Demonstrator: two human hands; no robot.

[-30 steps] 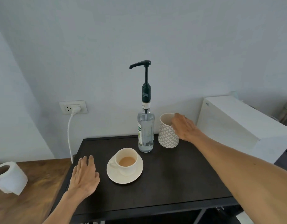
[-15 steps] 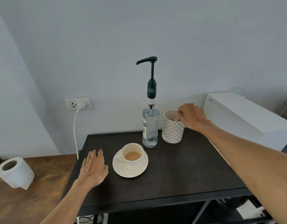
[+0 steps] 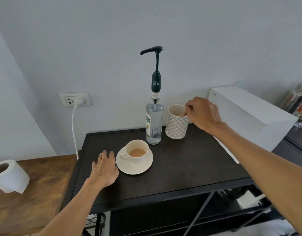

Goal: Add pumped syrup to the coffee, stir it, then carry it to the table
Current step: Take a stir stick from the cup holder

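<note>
We note a matt black counter (image 3: 189,160), a glossy cream ceramic cup (image 3: 137,155) and saucer (image 3: 135,168), a clear glass syrup bottle (image 3: 154,123) with dark plastic pump (image 3: 156,65), a matt patterned holder (image 3: 176,124), grained wood (image 3: 41,184), and soft paper roll (image 3: 9,176).

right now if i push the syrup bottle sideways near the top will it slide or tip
Probably tip. The bottle is tall and narrow, and the long pump raises the push point well above its small base. It looks nearly full of clear liquid, so likely heavy enough to resist sliding on the dark tabletop. It appears to be glass, so a fall could break it.
</note>
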